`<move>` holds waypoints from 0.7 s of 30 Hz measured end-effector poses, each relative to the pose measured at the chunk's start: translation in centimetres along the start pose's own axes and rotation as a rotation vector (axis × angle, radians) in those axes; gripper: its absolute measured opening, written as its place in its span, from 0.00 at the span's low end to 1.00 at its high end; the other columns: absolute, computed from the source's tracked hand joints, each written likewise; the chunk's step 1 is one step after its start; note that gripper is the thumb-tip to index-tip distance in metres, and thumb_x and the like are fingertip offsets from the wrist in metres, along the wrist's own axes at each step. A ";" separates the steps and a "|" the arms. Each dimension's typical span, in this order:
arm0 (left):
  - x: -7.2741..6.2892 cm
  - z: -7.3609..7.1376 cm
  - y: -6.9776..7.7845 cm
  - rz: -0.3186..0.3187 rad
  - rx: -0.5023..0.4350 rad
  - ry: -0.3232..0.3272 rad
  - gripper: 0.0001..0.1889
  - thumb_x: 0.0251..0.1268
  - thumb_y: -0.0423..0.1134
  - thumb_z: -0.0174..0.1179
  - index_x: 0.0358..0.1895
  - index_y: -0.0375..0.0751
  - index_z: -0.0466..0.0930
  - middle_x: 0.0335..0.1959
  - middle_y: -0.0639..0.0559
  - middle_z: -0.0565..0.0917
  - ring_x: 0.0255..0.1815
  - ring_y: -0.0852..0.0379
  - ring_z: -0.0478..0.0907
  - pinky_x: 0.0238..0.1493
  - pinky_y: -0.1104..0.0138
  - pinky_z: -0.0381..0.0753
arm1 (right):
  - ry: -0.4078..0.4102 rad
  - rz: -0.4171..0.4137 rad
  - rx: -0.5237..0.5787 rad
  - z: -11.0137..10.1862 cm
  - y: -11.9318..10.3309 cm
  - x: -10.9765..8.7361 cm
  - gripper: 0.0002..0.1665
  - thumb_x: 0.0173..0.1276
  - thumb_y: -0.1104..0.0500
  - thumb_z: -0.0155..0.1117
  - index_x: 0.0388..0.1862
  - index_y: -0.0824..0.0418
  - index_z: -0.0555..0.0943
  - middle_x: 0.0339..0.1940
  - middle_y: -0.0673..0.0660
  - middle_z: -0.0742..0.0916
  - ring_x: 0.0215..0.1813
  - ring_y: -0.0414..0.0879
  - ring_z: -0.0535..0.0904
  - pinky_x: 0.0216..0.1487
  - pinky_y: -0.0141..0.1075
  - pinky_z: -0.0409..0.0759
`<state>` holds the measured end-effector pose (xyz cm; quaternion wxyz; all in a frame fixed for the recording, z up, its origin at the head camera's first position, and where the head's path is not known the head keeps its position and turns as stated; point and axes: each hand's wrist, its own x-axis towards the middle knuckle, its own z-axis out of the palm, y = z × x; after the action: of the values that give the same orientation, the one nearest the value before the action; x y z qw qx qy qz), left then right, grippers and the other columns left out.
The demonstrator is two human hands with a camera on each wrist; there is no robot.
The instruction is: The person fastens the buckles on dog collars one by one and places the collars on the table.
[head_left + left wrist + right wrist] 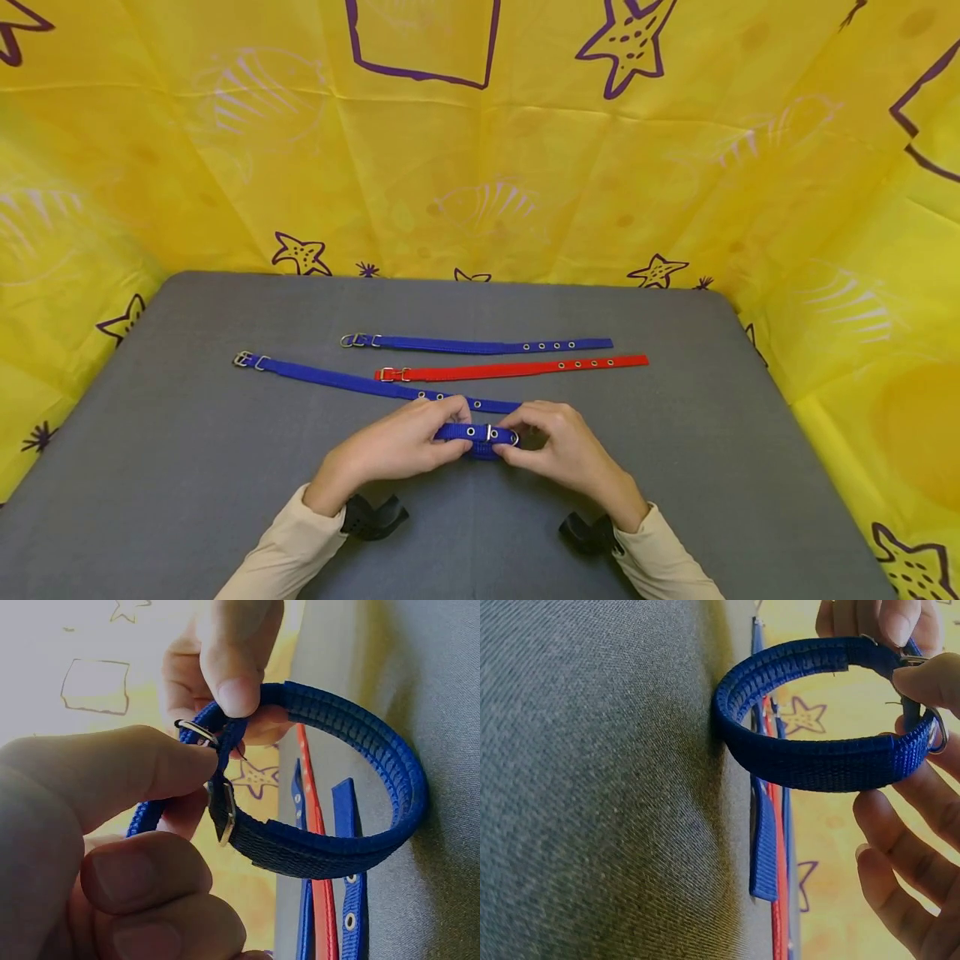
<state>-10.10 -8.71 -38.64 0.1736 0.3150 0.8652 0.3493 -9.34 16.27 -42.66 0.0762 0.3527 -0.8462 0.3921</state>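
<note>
A blue webbing collar, looped into a ring, is held between both hands over the near middle of the table. My left hand pinches its strap between thumb and fingers, left of the metal buckle. From the other side, my right hand pinches the collar beside the buckle and D-ring. The strap passes through the buckle, and eyelets show on both sides of it. In the right wrist view the loop's padded band hangs toward the grey cloth, its lower edge close to the surface.
Beyond the hands, a long blue collar lies slantwise, its right end just behind the fingers. A red collar and another blue collar lie flat behind it. Yellow printed cloth stands around the grey table.
</note>
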 end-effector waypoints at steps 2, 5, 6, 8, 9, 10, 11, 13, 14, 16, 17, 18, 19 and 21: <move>0.1 0.1 0.0 0.006 0.013 0.014 0.07 0.68 0.40 0.62 0.37 0.51 0.73 0.21 0.63 0.69 0.21 0.67 0.65 0.23 0.73 0.63 | -0.004 0.005 0.005 0.0 0.0 0.0 0.09 0.57 0.57 0.77 0.36 0.52 0.86 0.29 0.44 0.86 0.30 0.42 0.80 0.32 0.30 0.78; 0.2 0.2 -0.1 0.025 0.031 0.032 0.06 0.69 0.40 0.62 0.38 0.51 0.73 0.21 0.63 0.69 0.20 0.68 0.64 0.23 0.73 0.62 | -0.008 0.003 0.016 -0.1 0.0 0.0 0.09 0.57 0.58 0.77 0.36 0.52 0.86 0.29 0.44 0.85 0.30 0.43 0.80 0.32 0.31 0.78; 0.2 0.2 -0.2 0.031 0.034 0.034 0.06 0.69 0.41 0.62 0.39 0.51 0.73 0.21 0.63 0.69 0.20 0.68 0.64 0.23 0.73 0.62 | -0.007 0.001 0.018 -0.1 0.1 0.0 0.09 0.57 0.58 0.77 0.36 0.53 0.86 0.29 0.44 0.85 0.30 0.43 0.80 0.32 0.31 0.78; 0.3 0.2 -0.2 0.044 0.044 0.039 0.06 0.70 0.42 0.61 0.40 0.50 0.72 0.22 0.63 0.69 0.20 0.69 0.63 0.23 0.74 0.62 | -0.007 -0.004 0.024 -0.1 0.1 0.0 0.08 0.57 0.58 0.77 0.36 0.53 0.86 0.29 0.45 0.86 0.30 0.43 0.80 0.32 0.32 0.79; 0.3 0.2 -0.3 0.051 0.048 0.041 0.06 0.71 0.42 0.61 0.41 0.50 0.72 0.22 0.63 0.69 0.20 0.69 0.63 0.23 0.74 0.62 | -0.007 -0.009 0.026 -0.1 0.2 0.0 0.08 0.58 0.58 0.77 0.36 0.53 0.86 0.29 0.45 0.86 0.30 0.43 0.80 0.32 0.32 0.79; 0.3 0.2 -0.3 0.057 0.053 0.044 0.06 0.71 0.42 0.61 0.41 0.50 0.72 0.22 0.63 0.69 0.21 0.69 0.63 0.23 0.74 0.62 | -0.007 -0.010 0.027 -0.1 0.2 0.0 0.08 0.58 0.58 0.77 0.36 0.53 0.87 0.29 0.45 0.86 0.30 0.43 0.80 0.32 0.32 0.79; 0.3 0.3 -0.3 0.061 0.054 0.044 0.06 0.72 0.42 0.60 0.41 0.50 0.72 0.23 0.63 0.69 0.21 0.69 0.63 0.23 0.74 0.62 | -0.008 -0.011 0.028 -0.1 0.2 0.0 0.08 0.58 0.57 0.76 0.36 0.53 0.87 0.29 0.45 0.86 0.30 0.43 0.80 0.32 0.32 0.79; 0.3 0.3 -0.4 0.070 0.061 0.046 0.05 0.72 0.41 0.59 0.41 0.50 0.71 0.23 0.63 0.69 0.21 0.69 0.63 0.24 0.74 0.62 | -0.011 -0.011 0.031 -0.1 0.1 0.0 0.08 0.59 0.57 0.76 0.37 0.53 0.87 0.30 0.45 0.86 0.30 0.43 0.80 0.32 0.32 0.79; 0.3 0.3 -0.4 0.072 0.061 0.047 0.05 0.72 0.40 0.59 0.41 0.50 0.71 0.23 0.62 0.69 0.21 0.69 0.63 0.24 0.74 0.62 | -0.012 -0.008 0.030 -0.1 0.1 0.0 0.08 0.59 0.57 0.76 0.37 0.53 0.87 0.30 0.45 0.86 0.30 0.42 0.80 0.32 0.32 0.79; 0.3 0.3 -0.4 0.070 0.058 0.045 0.05 0.71 0.39 0.60 0.41 0.49 0.72 0.23 0.63 0.69 0.21 0.69 0.63 0.23 0.74 0.62 | -0.013 -0.004 0.026 -0.2 0.1 0.0 0.08 0.59 0.56 0.76 0.38 0.53 0.87 0.30 0.44 0.86 0.30 0.42 0.80 0.32 0.32 0.79; 0.3 0.2 -0.4 0.068 0.054 0.041 0.05 0.71 0.39 0.60 0.41 0.49 0.72 0.23 0.63 0.69 0.21 0.69 0.63 0.23 0.74 0.62 | -0.013 -0.004 0.022 -0.2 0.0 0.0 0.08 0.59 0.56 0.76 0.38 0.52 0.87 0.30 0.44 0.86 0.30 0.42 0.80 0.32 0.32 0.78; 0.3 0.2 -0.4 0.063 0.048 0.038 0.05 0.71 0.39 0.60 0.41 0.49 0.73 0.23 0.63 0.70 0.21 0.69 0.64 0.23 0.74 0.63 | -0.013 0.000 0.022 -0.2 0.0 0.0 0.08 0.59 0.56 0.76 0.37 0.52 0.87 0.30 0.44 0.86 0.30 0.42 0.80 0.32 0.32 0.78; 0.3 0.1 -0.4 0.058 0.038 0.033 0.05 0.71 0.39 0.60 0.41 0.49 0.73 0.22 0.63 0.71 0.20 0.69 0.64 0.23 0.74 0.63 | -0.013 0.003 0.020 -0.2 0.0 0.0 0.08 0.59 0.56 0.76 0.37 0.51 0.87 0.30 0.43 0.86 0.30 0.42 0.80 0.32 0.31 0.78; 0.3 0.0 -0.4 0.052 0.018 0.027 0.04 0.71 0.38 0.60 0.42 0.48 0.74 0.22 0.64 0.73 0.20 0.70 0.65 0.23 0.74 0.64 | -0.009 0.008 0.013 -0.1 -0.1 0.1 0.08 0.59 0.56 0.76 0.37 0.51 0.87 0.29 0.43 0.85 0.30 0.42 0.80 0.32 0.29 0.77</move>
<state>-10.48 -8.73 -38.91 0.1500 0.3343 0.8621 0.3501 -9.35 16.29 -42.51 0.0685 0.3513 -0.8453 0.3966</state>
